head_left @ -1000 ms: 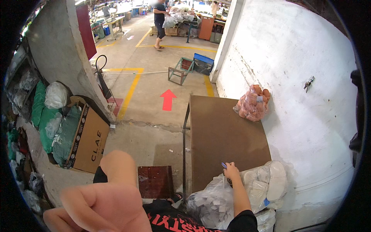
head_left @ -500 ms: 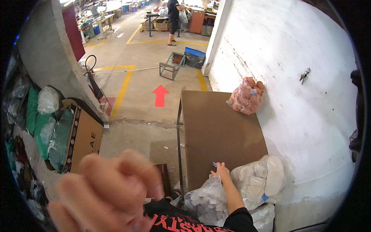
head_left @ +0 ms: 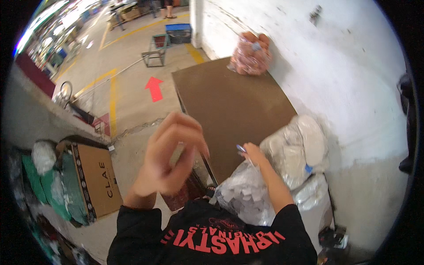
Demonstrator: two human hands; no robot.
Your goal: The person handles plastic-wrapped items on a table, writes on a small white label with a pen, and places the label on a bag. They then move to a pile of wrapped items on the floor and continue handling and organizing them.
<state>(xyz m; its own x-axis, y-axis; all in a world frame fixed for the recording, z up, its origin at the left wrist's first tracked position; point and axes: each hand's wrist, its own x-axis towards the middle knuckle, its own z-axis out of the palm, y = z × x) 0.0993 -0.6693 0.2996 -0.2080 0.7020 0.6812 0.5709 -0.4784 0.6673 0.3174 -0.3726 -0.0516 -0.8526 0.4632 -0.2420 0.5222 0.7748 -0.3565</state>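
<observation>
Small bluish piece point(head_left: 240, 148) at table edge point(head_left: 194, 115)

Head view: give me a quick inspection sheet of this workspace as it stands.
Surface: brown tabletop against the white wall, mostly bare.
Job's things: small bluish item pinched at the right hand's fingertips; clear bag of pale pieces under that forearm.
Clutter: bulging clear bags at the table's near right corner; pinkish bag at the far edge.
Hands: left hand raised near the camera, fingers curled, holding nothing visible; right hand over the table's near edge.
Cables: nothing seen.
Surroundings: cardboard box and green bags on the left; red floor arrow; metal stool beyond.
</observation>
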